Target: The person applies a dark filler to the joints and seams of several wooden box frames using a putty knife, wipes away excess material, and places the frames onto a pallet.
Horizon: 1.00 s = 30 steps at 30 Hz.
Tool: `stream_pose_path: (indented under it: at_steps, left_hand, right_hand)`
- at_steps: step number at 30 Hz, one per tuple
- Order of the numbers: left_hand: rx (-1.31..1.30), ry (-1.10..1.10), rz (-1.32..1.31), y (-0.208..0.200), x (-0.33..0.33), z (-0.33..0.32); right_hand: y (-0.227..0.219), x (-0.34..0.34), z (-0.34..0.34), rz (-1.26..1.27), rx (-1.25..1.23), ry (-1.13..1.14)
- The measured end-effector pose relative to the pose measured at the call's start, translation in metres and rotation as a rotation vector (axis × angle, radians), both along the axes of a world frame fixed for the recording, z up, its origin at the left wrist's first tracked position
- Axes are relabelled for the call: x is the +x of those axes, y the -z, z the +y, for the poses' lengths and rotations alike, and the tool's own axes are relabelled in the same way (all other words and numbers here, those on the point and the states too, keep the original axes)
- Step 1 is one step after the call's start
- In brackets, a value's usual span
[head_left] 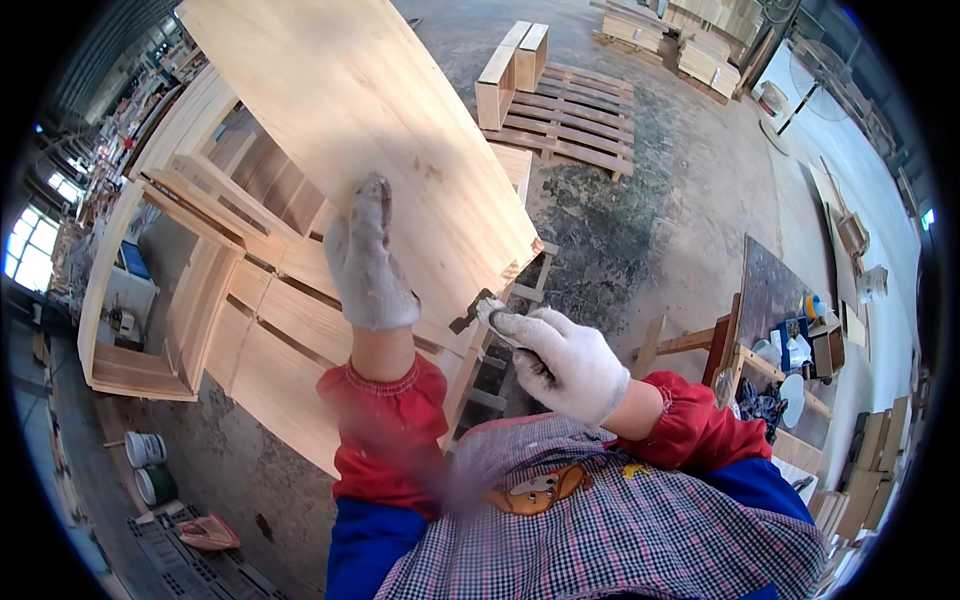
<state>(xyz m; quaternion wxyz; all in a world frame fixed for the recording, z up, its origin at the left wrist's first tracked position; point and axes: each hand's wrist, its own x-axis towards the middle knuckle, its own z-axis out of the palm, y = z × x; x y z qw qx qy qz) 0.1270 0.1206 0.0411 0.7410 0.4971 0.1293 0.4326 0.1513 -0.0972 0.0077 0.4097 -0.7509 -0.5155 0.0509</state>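
A wide pale wooden panel (440, 190) slants across the middle, on top of a wooden frame piece. My left hand (370, 260), in a white work glove, is at the panel's near left part, its fingers stretched upward along the wood. Whether the palm presses on the surface is hard to see. My right hand (570, 365), also gloved, is closed around a small hand tool with a dark head (470, 311). That head is beside the panel's near right edge; from here I cannot tell a hammer from a scraper. Smudges blur parts of the view.
An open wooden frame (190, 330) stands at the left. Pallets (575, 115) bearing wooden boxes lie on the concrete floor ahead. To the right are a dark-topped bench (775, 300) with supplies and a standing fan (815, 85). Paint buckets (148, 465) stand at the lower left.
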Motion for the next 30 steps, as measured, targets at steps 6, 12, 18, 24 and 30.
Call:
stream_pose_path:
  at_steps: [6, 12, 18, 24, 30]
  left_hand:
    - [-0.081, -0.010, -0.012, -0.008, 0.000, -0.004]
    - [-0.098, -0.006, -0.035, -0.002, 0.000, 0.002]
    - [0.257, -0.089, -0.038, 0.017, 0.000, 0.012]
    - [-0.012, -0.026, 0.015, 0.002, -0.001, 0.004]
    - [-0.008, -0.112, -0.020, 0.022, 0.004, 0.028]
  right_hand:
    - [-0.011, -0.001, -0.005, 0.024, 0.044, 0.039]
    - [0.008, 0.007, -0.007, -0.044, 0.064, 0.017]
    - [0.028, 0.020, -0.002, -0.077, 0.152, 0.009]
    - [-0.004, 0.016, -0.014, -0.099, 0.036, -0.132]
    - [-0.039, 0.025, 0.003, -0.408, -0.193, -0.282]
